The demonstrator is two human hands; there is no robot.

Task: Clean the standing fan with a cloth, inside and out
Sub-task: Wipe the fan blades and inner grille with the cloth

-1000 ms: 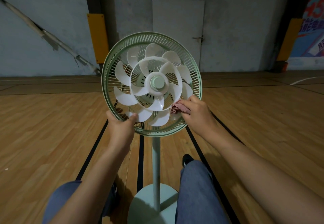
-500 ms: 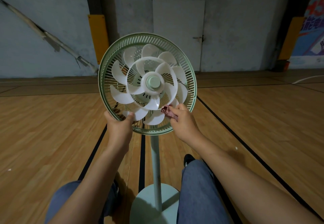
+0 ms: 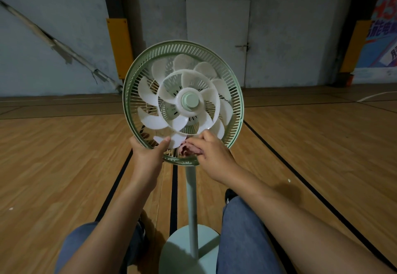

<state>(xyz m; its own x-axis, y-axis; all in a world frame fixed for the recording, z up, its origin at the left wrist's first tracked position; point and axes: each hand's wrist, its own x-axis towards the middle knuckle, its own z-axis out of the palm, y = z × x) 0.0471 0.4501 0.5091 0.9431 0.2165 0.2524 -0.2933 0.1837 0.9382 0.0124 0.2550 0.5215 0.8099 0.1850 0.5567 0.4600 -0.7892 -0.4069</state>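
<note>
A pale green standing fan (image 3: 235,93) stands in front of me with its front grille off, so the white blades (image 3: 150,121) lie bare inside the rear cage. My left hand (image 3: 148,153) grips the cage's lower left rim, thumb lying on a blade. At the bottom of the cage, my right hand (image 3: 212,153) holds a crumpled pink cloth (image 3: 187,149) pressed against the inside of the rim, just below the lowest blades. The fan's pole (image 3: 191,205) runs down to a round base (image 3: 182,250) between my knees.
I sit on a wooden gym floor with black lines (image 3: 300,179). My jeans-clad legs (image 3: 240,241) flank the base. A grey wall with a white door (image 3: 217,37) and yellow padding (image 3: 117,44) stands behind the fan.
My right hand with the cloth has slid leftward along the lower rim, from bottom right to bottom centre. The fan head has turned slightly. My left hand has kept its grip.
</note>
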